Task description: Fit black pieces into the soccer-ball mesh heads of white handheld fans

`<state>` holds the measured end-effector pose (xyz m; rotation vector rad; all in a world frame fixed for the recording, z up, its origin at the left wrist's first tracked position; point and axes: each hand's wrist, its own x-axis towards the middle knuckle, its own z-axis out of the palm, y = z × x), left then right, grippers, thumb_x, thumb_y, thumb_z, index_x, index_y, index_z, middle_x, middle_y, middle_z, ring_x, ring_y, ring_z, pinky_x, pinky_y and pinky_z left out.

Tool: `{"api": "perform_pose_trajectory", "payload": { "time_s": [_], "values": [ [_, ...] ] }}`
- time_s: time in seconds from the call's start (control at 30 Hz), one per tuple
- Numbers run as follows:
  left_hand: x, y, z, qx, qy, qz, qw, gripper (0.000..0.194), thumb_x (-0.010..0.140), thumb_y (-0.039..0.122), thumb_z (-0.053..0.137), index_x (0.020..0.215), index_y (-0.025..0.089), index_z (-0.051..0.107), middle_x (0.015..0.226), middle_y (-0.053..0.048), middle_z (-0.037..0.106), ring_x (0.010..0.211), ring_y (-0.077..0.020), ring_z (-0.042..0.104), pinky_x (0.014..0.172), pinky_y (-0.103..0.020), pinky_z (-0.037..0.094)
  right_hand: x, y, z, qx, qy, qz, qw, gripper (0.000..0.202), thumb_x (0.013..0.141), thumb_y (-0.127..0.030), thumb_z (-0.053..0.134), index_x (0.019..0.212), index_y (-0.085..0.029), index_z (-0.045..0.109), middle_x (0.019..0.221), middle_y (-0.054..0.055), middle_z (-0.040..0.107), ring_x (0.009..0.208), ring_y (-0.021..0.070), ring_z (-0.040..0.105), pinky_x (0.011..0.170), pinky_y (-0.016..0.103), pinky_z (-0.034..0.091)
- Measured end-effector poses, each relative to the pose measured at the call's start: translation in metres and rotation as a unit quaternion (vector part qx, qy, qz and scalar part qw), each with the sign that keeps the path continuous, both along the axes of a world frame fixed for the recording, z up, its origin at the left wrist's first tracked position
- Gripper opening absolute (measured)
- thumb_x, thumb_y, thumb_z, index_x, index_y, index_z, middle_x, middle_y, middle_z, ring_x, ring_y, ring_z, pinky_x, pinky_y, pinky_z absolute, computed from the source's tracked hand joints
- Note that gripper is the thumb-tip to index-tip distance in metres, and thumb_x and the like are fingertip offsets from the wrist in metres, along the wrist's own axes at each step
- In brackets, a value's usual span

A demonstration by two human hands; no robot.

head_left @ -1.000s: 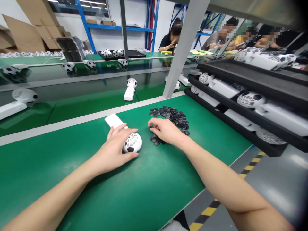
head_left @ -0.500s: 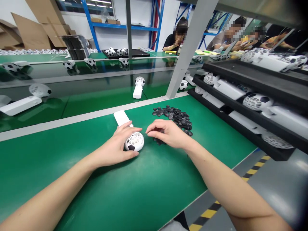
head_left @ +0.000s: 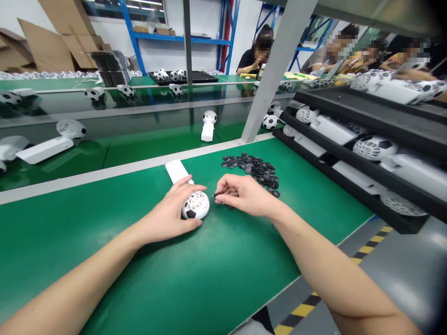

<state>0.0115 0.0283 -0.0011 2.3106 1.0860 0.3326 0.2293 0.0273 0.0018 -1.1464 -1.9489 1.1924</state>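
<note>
A white handheld fan (head_left: 196,205) with a football-patterned, lattice head lies on the green worktop, its handle pointing away from me. My left hand (head_left: 174,207) curls around the head, thumb on the near side and fingers over the far side. Just right of it, my right hand (head_left: 240,193) pinches a small black piece (head_left: 216,196) between thumb and fingertips. The piece is apart from the fan. Behind the right hand spreads a pile of thin black pieces (head_left: 258,168), some of it hidden by that hand.
Black trays (head_left: 349,174) stacked on the right hold several similar fans. Beyond the worktop's metal edge (head_left: 139,166), a green conveyor belt (head_left: 150,144) carries more fans, including one fan (head_left: 208,125) straight ahead. A grey post (head_left: 267,88) rises at the edge. Several people sit farther back.
The black piece now shows between my right fingertips, and that hand has shifted slightly right. My left hand stays on the fan. Fans on the near belt moved right; those on the far belt moved left.
</note>
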Motion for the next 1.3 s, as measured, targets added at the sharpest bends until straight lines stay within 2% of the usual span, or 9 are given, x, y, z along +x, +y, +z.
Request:
{"api": "perform_pose_trajectory", "payload": {
  "time_s": [0.13,0.33,0.53,0.7,0.77,0.87,1.03,1.13,1.3],
  "values": [
    [0.001,-0.001,0.000,0.000,-0.003,0.006,1.000,0.058,0.069,0.027,0.057,0.124,0.023,0.040,0.136,-0.008,0.037,0.134,-0.0299,0.007,0.104,-0.050,0.024,-0.001,0.001,-0.004,-0.009,-0.013,-0.016,1.000,0.019,0.083,-0.023,0.045,0.100,-0.019,0.054,0.081,0.003,0.062,0.071,0.0117,0.060,0.049,0.020,0.047],
    [0.001,0.001,0.000,-0.005,-0.017,0.013,1.000,0.057,0.064,0.018,0.053,0.120,0.022,0.042,0.137,-0.007,0.035,0.135,-0.0286,0.006,0.105,-0.048,0.025,-0.004,-0.002,0.001,-0.004,-0.023,-0.016,1.000,0.010,0.086,-0.024,0.042,0.088,-0.019,0.051,0.082,0.002,0.062,0.070,0.0108,0.057,0.052,0.021,0.046],
    [0.000,0.003,0.000,-0.009,-0.020,0.008,1.000,0.057,0.063,0.017,0.052,0.119,0.021,0.041,0.135,-0.006,0.037,0.135,-0.0276,0.006,0.106,-0.047,0.022,-0.006,-0.004,0.005,0.065,-0.035,0.058,0.996,0.021,0.086,-0.020,0.040,0.103,-0.021,0.055,0.092,0.003,0.056,0.071,0.0085,0.053,0.065,0.023,0.047],
    [0.001,0.002,0.000,-0.007,-0.024,0.006,1.000,0.056,0.062,0.017,0.052,0.118,0.022,0.042,0.134,-0.005,0.038,0.134,-0.0284,0.007,0.106,-0.049,0.022,-0.003,-0.002,0.002,0.020,-0.020,0.047,0.999,0.007,0.081,-0.020,0.051,0.086,-0.018,0.056,0.077,0.000,0.059,0.069,0.0100,0.057,0.067,0.025,0.047],
    [0.001,0.002,0.000,-0.007,-0.022,0.009,1.000,0.056,0.063,0.018,0.052,0.118,0.022,0.042,0.135,-0.006,0.037,0.135,-0.0285,0.006,0.106,-0.049,0.022,-0.003,-0.002,0.001,-0.004,0.004,0.055,0.998,0.010,0.080,-0.020,0.052,0.090,-0.018,0.053,0.074,-0.001,0.059,0.069,0.0103,0.058,0.068,0.025,0.048],
    [0.001,0.002,0.000,-0.006,-0.024,0.006,1.000,0.056,0.063,0.017,0.052,0.117,0.022,0.043,0.133,-0.005,0.039,0.135,-0.0278,0.006,0.106,-0.048,0.022,-0.005,-0.003,0.001,0.019,0.000,0.067,0.998,0.019,0.082,-0.018,0.048,0.101,-0.019,0.053,0.083,0.000,0.059,0.067,0.0084,0.058,0.067,0.024,0.047],
    [-0.001,0.002,-0.001,0.001,-0.026,0.004,1.000,0.056,0.063,0.017,0.052,0.117,0.022,0.043,0.133,-0.005,0.040,0.134,-0.0279,0.008,0.106,-0.048,0.023,-0.005,-0.002,0.002,0.047,-0.025,0.043,0.998,0.013,0.083,-0.022,0.049,0.089,-0.018,0.059,0.081,0.001,0.061,0.073,0.0113,0.058,0.069,0.026,0.046],
    [0.000,0.001,0.000,-0.005,-0.034,0.009,0.999,0.053,0.065,0.023,0.056,0.117,0.023,0.043,0.133,-0.005,0.040,0.134,-0.0279,0.008,0.106,-0.048,0.023,-0.006,-0.002,0.002,0.092,-0.043,0.009,0.995,0.009,0.078,-0.024,0.056,0.082,-0.019,0.063,0.081,0.002,0.060,0.075,0.0124,0.055,0.070,0.027,0.044],
    [0.006,-0.001,0.002,-0.023,-0.052,0.056,0.997,0.047,0.069,0.043,0.060,0.110,0.023,0.049,0.127,-0.005,0.047,0.134,-0.0267,0.013,0.106,-0.046,0.024,-0.013,-0.002,-0.001,-0.003,0.030,0.015,0.999,0.009,0.076,-0.025,0.058,0.081,-0.017,0.061,0.075,0.000,0.060,0.068,0.0107,0.053,0.066,0.026,0.045]
  ]
}}
